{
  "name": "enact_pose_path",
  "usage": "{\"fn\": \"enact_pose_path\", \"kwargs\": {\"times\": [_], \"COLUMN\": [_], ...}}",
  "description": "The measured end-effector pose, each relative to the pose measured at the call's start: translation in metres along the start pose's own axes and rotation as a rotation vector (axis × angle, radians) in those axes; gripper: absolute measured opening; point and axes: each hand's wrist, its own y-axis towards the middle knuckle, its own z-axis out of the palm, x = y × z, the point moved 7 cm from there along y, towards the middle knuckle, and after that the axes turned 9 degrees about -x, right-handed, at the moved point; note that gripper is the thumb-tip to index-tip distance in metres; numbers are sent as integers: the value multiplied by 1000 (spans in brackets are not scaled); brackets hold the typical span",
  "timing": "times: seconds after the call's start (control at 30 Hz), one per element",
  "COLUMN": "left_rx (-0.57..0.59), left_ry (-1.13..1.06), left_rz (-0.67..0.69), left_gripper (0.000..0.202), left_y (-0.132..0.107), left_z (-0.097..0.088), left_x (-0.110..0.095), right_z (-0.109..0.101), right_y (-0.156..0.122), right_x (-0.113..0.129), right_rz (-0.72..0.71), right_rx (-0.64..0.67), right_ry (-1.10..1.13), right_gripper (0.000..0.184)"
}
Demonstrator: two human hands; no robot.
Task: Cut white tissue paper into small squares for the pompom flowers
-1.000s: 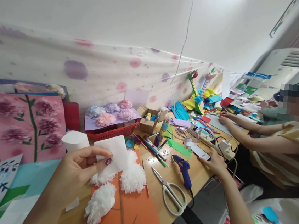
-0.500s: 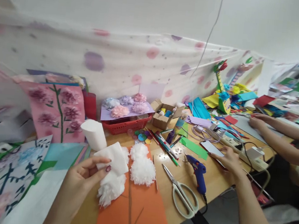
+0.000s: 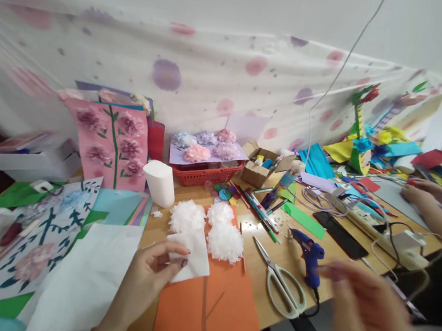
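Note:
My left hand pinches a folded white tissue paper between thumb and fingers, low over the upper edge of an orange card sheet. Three white tissue pompom flowers lie on the card's top. My right hand is in the air at the lower right, smeared by motion, a little right of the blue glue gun; its fingers seem spread but I cannot make them out. White-handled scissors lie between the card and the glue gun.
A white paper roll, red basket with pastel flowers, pink flower picture, cardboard box, pens, a dark phone and a power strip crowd the wooden table. Another person's hands work at the far right.
My view has swung left. My right hand left the phone and pulled back toward me. My left hand lowered the tissue paper onto the orange card.

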Motion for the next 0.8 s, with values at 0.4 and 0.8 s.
{"fn": "enact_pose_path", "kwargs": {"times": [0.4,0.8], "left_rx": [231,-24], "left_ry": [-88,-595], "left_rz": [-186,-458], "left_gripper": [56,36], "left_y": [-36,-27], "left_z": [-3,5], "left_x": [23,50], "right_z": [149,144], "right_y": [-147,-136], "right_x": [35,32], "right_rz": [744,584], "right_rx": [993,785], "right_ry": [568,601], "right_gripper": [38,25]}}
